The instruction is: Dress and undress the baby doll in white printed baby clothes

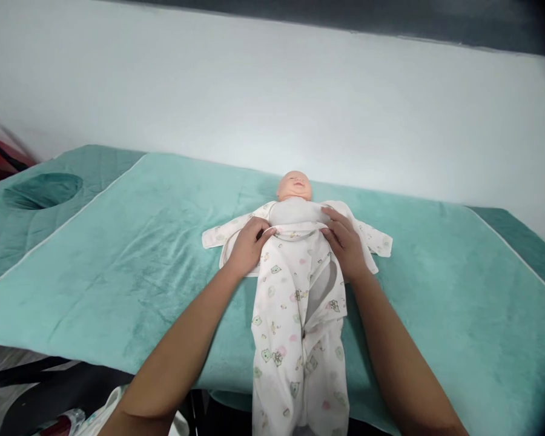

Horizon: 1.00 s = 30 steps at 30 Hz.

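Observation:
A baby doll [295,186] lies on its back, head toward the wall. Under its arms is a white printed baby shirt [381,240], spread open with both sleeves out to the sides. White printed baby pants [284,303] cover its lower body, and their legs hang over the near edge of the bed. My left hand [249,242] grips the waistband on the left side, thumb and fingers closed. On the other side my right hand [344,242] pinches the waistband between thumb and fingers, some fingers resting on the doll's pale torso [295,212].
The massage bed has a teal cover [118,260] with white seams and a face hole [43,191] at the far left. A white wall [272,97] runs along its back. Below the near edge, a black seat [59,393] and white cloth [104,412] show at lower left.

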Available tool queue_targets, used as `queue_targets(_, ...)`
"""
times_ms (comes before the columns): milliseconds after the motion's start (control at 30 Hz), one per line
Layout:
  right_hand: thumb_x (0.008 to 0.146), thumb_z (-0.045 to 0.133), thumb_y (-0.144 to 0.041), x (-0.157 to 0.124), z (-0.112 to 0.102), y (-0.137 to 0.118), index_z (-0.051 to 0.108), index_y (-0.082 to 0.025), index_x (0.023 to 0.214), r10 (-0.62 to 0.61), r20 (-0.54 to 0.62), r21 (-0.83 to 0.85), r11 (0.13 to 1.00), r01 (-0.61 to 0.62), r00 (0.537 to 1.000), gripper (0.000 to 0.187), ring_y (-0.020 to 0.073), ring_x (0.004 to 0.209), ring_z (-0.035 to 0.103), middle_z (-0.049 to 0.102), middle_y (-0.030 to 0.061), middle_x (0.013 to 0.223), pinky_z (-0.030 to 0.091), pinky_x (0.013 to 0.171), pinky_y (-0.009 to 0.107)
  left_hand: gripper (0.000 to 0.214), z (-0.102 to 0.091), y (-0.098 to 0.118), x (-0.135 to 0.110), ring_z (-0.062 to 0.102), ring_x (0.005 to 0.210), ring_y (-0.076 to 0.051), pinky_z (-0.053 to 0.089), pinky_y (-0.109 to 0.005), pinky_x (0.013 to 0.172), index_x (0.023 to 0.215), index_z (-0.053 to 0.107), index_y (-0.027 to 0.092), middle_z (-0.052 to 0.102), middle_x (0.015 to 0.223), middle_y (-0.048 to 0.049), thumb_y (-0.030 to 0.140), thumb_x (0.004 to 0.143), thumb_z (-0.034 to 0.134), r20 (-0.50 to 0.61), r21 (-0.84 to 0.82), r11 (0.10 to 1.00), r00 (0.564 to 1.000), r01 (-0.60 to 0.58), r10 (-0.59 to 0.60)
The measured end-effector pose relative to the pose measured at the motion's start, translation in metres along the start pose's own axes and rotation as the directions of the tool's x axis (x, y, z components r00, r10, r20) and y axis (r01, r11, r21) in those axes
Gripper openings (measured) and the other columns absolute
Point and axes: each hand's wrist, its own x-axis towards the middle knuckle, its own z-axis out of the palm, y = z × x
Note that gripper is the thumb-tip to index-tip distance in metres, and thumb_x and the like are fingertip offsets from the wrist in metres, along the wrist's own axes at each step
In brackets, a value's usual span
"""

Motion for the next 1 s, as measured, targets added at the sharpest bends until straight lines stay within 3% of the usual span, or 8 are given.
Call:
queue_targets(133,0.102,0.037,-0.046,0.013,-0.006,-0.007,0.065,-0.026,0.113,0.051,0.18,-0.206,0.978,-0.013,0.982,0.036,0.0265,0.1,0.064,0.072,0.0073,0.106,0.044,0.083,0.037,0.035,0.0,0.005,0.0,0.056,0.07,-0.02,0.039,-0.031,0.066,0.074,0.054,0.022,0.063,0.074,-0.002,0.047,0.097,0.046,0.037,0.148,0.988,0.998,0.052,-0.059)
queue_targets(267,0.101,0.037,-0.044,0.037,-0.002,-0.011,0.066,-0.023,0.095,0.093,0.205,-0.479,0.878,0.017,0.974,0.036,0.0238,0.071,0.059,0.067,0.0065,0.076,0.031,0.065,0.033,0.027,0.006,0.003,0.007,0.054,0.065,-0.021,0.036,-0.031,0.061,0.08,0.052,0.024,0.059,0.068,-0.0011,0.044,0.096,0.049,-0.105,0.171,0.978,0.989,0.123,-0.106)
queue_targets(367,0.097,0.044,-0.038,0.054,0.008,-0.006,0.064,-0.022,0.086,0.149,0.136,-0.442,0.894,-0.075,0.98,0.028,0.0216,0.071,0.055,0.063,0.0053,0.073,0.03,0.066,0.032,0.02,0.012,-0.003,0.017,0.055,0.069,-0.02,0.038,-0.031,0.065,0.081,0.051,0.023,0.061,0.075,-0.0015,0.038,0.094,0.052,-0.154,0.099,0.982,0.978,0.16,-0.144)
queue_targets(433,0.092,0.052,-0.041,0.056,0.016,0.001,0.06,-0.022,0.08,0.256,0.06,-0.258,0.938,-0.233,0.965,0.023,0.02,0.071,0.053,0.06,0.0033,0.072,0.034,0.067,0.032,0.016,0.011,-0.007,0.021,0.056,0.071,-0.019,0.04,-0.031,0.067,0.082,0.053,0.022,0.062,0.077,-0.0015,0.035,0.091,0.055,-0.13,0.058,0.982,0.977,0.181,-0.172)
queue_targets(533,0.08,0.066,-0.049,0.043,0.023,0.008,0.055,-0.023,0.081,0.381,-0.037,0.099,0.921,-0.376,0.924,0.028,0.0173,0.07,0.049,0.056,0.0002,0.074,0.039,0.066,0.03,0.021,0.002,-0.01,0.018,0.054,0.065,-0.017,0.042,-0.03,0.062,0.081,0.057,0.021,0.061,0.071,-0.0002,0.041,0.089,0.057,0.044,-0.022,0.968,0.968,0.249,-0.248)
queue_targets(667,0.08,0.066,-0.054,0.015,0.017,0.009,0.055,-0.022,0.085,0.428,-0.044,0.307,0.865,-0.396,0.902,0.035,0.0154,0.072,0.047,0.053,-0.0012,0.077,0.04,0.067,0.029,0.029,-0.017,-0.01,0.007,0.055,0.061,-0.014,0.048,-0.028,0.06,0.082,0.06,0.02,0.058,0.069,0.001,0.049,0.086,0.057,0.376,-0.238,0.878,0.873,0.416,-0.312)
queue_targets(800,0.082,0.064,-0.053,-0.005,-0.002,0.015,0.057,-0.022,0.087,0.488,0.128,0.37,0.784,-0.498,0.864,0.032,0.0138,0.066,0.045,0.053,-0.0022,0.075,0.037,0.06,0.027,0.019,-0.033,-0.006,0.003,0.065,0.075,-0.017,0.055,-0.034,0.075,0.087,0.066,0.02,0.067,0.082,-0.003,0.037,0.082,0.059,0.544,-0.347,0.815,0.808,0.464,-0.228)
queue_targets(1000,0.079,0.071,-0.042,-0.014,-0.032,0.024,0.057,-0.021,0.095,0.413,0.473,0.393,0.692,-0.606,0.778,0.029,0.0157,0.077,0.054,0.06,-0.0002,0.087,0.043,0.068,0.028,0.022,-0.043,0.009,0.003,0.069,0.094,-0.025,0.055,-0.038,0.083,0.094,0.074,0.022,0.075,0.097,-0.005,0.026,0.073,0.068,0.735,-0.247,0.894,0.674,0.373,-0.078)
